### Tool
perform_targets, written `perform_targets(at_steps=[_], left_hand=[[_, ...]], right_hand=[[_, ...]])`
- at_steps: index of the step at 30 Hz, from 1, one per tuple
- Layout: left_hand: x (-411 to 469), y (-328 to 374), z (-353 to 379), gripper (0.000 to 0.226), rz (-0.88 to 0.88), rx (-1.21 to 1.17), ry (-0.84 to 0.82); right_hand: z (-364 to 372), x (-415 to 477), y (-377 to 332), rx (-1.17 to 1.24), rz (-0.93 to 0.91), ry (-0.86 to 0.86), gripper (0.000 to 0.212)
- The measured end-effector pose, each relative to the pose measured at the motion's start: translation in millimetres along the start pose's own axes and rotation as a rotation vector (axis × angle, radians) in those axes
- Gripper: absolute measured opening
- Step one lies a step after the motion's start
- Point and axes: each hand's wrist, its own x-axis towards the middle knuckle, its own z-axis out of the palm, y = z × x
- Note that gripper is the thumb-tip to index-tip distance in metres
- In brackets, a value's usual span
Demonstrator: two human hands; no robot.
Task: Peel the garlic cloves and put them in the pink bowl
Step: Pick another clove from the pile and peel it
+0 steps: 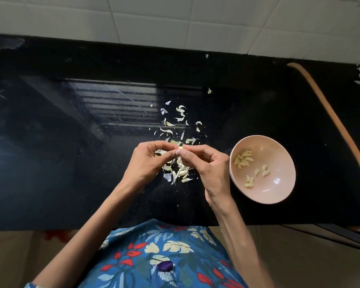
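- A person stands at a shiny black worktop and holds both hands close together over it.
- The left hand has a tight grip. Its fingers and thumb curl in and pinch a small garlic clove.
- The right hand pinches the same clove from the other side, and its other fingers are curled.
- The clove sits between the two sets of fingertips, above the worktop. Only a little pale bit of it shows.
- The pink bowl stands on the worktop just beside the right hand, on its right.
- Peeled cloves lie inside the bowl, a bunch by its left wall and a few more lower down.
- Thin white skins lie scattered on the worktop behind the hands.
- A small heap of garlic bits lies under the hands. I cannot tell cloves from skins there.
- An orange pipe curves along the right side of the worktop.
- White wall tiles stand behind it.
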Motion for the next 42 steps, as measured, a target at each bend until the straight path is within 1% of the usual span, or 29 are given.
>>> perform_targets(at_steps=[3, 7, 15, 22, 26, 29, 32, 34, 38, 40, 42], left_hand=[[1.0, -1.5, 2.0, 0.012, 0.036, 0.124, 0.009], [1.6, -4.1, 1.4, 0.005, 0.074, 0.204, -0.001], [0.2, -2.0, 2.5, 0.013, 0.057, 0.167, 0.002], [-1.2, -0.5, -1.0, 0.01, -0.001, 0.138, -0.003], [-1.9, 1.5, -0.6, 0.011, -0.026, 0.148, 0.008], [-2.6, 0.6, -0.5, 0.012, -0.031, 0.199, 0.064], [-3.3, 1.7, -1.1, 0.013, -0.013, 0.215, 0.094], [-3.4, 2.6, -1.0, 0.014, 0.003, 0.243, 0.069], [-2.3, -1.1, 0.5, 0.013, 0.004, 0.259, 0.024], [-0.9, -3.0, 1.5, 0.013, -0.015, 0.253, 0.042], [0.5, -3.3, 1.9, 0.013, -0.035, 0.242, 0.072]], right_hand=[[-2.3, 2.9, 1.6, -0.093, -0.035, -0.001, 0.012], [-4.8, 5.3, 2.1, -0.052, -0.008, -0.009, 0.008], [-7.4, 6.3, 5.3, -0.057, -0.04, -0.019, 0.008], [-11.2, 9.1, 9.6, -0.228, -0.107, -0.109, 0.005], [-7.3, 9.8, 10.3, -0.13, -0.037, -0.126, 0.006], [-6.7, 7.7, 10.4, -0.129, -0.038, -0.139, 0.009], [-4.0, 5.9, 8.5, -0.178, -0.081, -0.126, 0.012], [-4.6, 9.3, 7.5, -0.211, -0.099, -0.104, 0.01], [-9.5, 15.0, 9.8, -0.351, -0.116, -0.134, 0.005], [-7.5, 13.5, 13.4, -0.41, -0.143, -0.116, 0.001], [-3.6, 11.7, 16.7, -0.411, -0.163, -0.076, 0.005]])
